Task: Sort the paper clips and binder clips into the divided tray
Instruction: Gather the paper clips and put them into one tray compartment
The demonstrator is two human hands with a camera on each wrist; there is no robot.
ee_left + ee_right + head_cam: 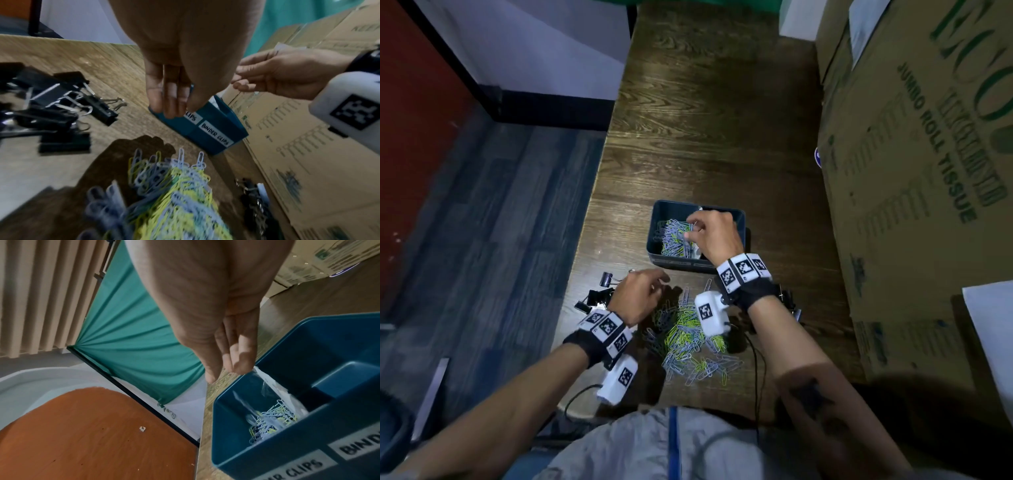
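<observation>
head view has the right hand point(714, 236) over the divided tray point(738, 219), above the left compartment marked for paper clips, fingers loosely curled; from the right wrist view the fingertips point(238, 363) hang just above the tray's far rim with nothing clearly pinched, so it reads as relaxed and empty, likely just after a drop. below it lie sorted paper clips point(674, 240) with something clear and plastic among them. the other compartment, labelled binder clips point(216, 134), looks bare as far as it shows. the left hand point(640, 294) hovers low over the worktop point(705, 120), fingers pointing down and close together, holding nothing i can make out. loose paper clips point(688, 339) sit in a heap just toward the body from both hands, between the forearms; the left hand is the nearer one, at the heap's far left edge. black binder clips point(595, 294) cluster just left of the left hand, a few more by the right wrist, near a cardboard box point(914, 171). the next grab likely means pulling back toward the body.
</observation>
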